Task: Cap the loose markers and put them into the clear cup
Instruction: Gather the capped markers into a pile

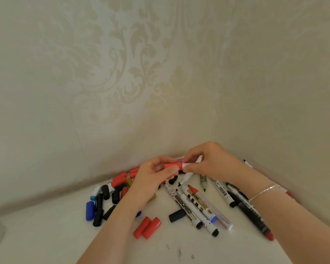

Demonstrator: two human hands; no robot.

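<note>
My left hand [152, 178] pinches a red cap [173, 166] that sits on the end of a white marker [191, 164]. My right hand [210, 162] grips that marker's barrel, and the two hands meet above the pile. Below them several uncapped whiteboard markers [191, 206] lie fanned out on the white table [46, 235]. Loose caps lie to the left: black caps [105, 191], a blue cap [90, 210], red caps [119, 180]. Two red caps [147, 227] lie side by side in front. A black cap [177, 215] rests against the markers. No clear cup is in sight.
The table fits into a corner of patterned beige walls [122, 82] close behind the pile. More markers [255, 216] lie under my right forearm, one with a red end. Small ink marks [179, 252] spot the table's front.
</note>
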